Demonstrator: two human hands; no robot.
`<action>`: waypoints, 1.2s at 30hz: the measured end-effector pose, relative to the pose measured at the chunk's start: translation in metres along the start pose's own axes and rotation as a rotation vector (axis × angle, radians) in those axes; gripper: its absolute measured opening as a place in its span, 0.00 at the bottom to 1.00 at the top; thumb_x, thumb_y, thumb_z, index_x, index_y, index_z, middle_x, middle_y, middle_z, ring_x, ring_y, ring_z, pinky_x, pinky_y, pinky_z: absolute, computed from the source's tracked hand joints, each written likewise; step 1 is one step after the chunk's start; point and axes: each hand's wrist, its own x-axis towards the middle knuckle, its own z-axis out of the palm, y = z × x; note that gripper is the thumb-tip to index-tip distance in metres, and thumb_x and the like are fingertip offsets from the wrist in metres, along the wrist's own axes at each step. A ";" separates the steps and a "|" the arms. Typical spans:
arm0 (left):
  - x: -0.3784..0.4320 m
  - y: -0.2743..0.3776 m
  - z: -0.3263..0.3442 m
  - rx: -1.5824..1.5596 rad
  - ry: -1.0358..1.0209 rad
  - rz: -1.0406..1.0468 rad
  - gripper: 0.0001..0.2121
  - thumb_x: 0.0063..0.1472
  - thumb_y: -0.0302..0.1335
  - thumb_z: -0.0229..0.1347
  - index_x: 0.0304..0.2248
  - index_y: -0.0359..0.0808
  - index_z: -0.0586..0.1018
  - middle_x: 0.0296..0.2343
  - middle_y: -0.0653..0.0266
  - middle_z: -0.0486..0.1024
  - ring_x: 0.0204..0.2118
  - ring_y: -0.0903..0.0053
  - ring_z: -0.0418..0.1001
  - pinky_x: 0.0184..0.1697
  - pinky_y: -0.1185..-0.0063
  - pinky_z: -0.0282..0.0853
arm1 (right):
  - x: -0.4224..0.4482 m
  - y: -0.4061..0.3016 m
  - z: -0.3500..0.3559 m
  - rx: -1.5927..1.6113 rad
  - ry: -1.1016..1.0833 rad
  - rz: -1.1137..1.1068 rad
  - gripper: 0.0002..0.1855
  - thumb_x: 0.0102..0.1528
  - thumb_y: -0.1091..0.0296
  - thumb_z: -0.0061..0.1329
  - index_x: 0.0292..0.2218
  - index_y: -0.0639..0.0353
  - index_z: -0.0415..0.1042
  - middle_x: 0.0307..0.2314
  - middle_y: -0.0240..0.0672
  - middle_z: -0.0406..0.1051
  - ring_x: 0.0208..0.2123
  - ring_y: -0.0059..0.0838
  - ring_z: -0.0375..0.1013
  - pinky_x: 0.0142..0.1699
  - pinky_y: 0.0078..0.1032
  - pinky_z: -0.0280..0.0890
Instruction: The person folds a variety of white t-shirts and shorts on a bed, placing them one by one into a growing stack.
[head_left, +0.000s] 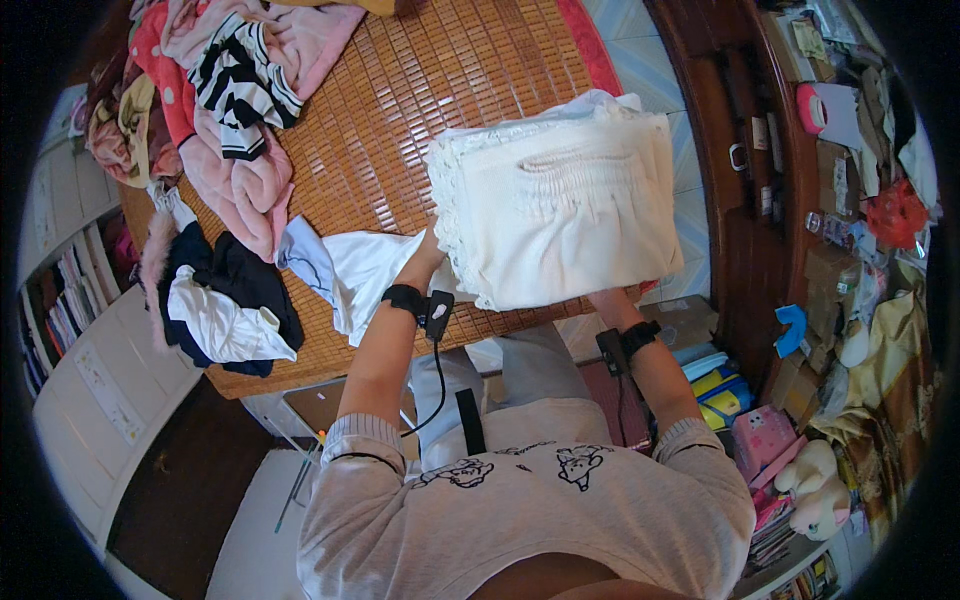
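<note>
A folded stack of cream and white clothes (562, 214) is held up in both my hands, over the right edge of a bed covered by a bamboo mat (360, 150). Gathered stitching crosses the top garment, and lace trim hangs along the stack's left side. My left hand (433, 246) supports it from the left, the fingers hidden beneath. From the near side my right hand (611, 298) reaches under it, also mostly covered. Just left of my left forearm lies a loose white garment (371, 266) with a light blue-grey piece (306, 255) beside it.
Pink fleece clothing (232, 187) and a black-and-white striped garment (244, 82) are heaped at the far left. A black garment (232, 262) lies nearer, under a white one (217, 315). Dark wooden furniture (739, 247) stands right, past a strip of tiled floor (686, 195).
</note>
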 end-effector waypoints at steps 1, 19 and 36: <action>0.007 0.002 0.001 -0.045 0.015 0.013 0.19 0.56 0.28 0.42 0.47 0.33 0.59 0.43 0.60 0.63 0.44 0.77 0.61 0.47 0.79 0.57 | 0.003 -0.003 -0.001 -0.020 0.001 -0.015 0.21 0.52 0.68 0.37 0.46 0.66 0.53 0.46 0.44 0.54 0.47 0.33 0.55 0.50 0.27 0.51; 0.059 0.035 -0.033 0.348 0.400 0.336 0.16 0.54 0.25 0.44 0.43 0.30 0.63 0.40 0.58 0.65 0.43 0.74 0.62 0.47 0.82 0.54 | 0.132 -0.066 -0.007 0.108 0.173 -0.180 0.16 0.52 0.74 0.36 0.43 0.68 0.54 0.36 0.39 0.59 0.37 0.30 0.60 0.43 0.25 0.56; -0.093 -0.074 -0.078 0.760 0.250 -0.161 0.22 0.50 0.33 0.49 0.42 0.26 0.65 0.34 0.51 0.70 0.37 0.70 0.67 0.41 0.80 0.61 | 0.206 -0.075 -0.025 1.321 0.497 0.282 0.25 0.51 0.45 0.37 0.43 0.54 0.58 0.41 0.33 0.59 0.43 0.30 0.58 0.47 0.29 0.56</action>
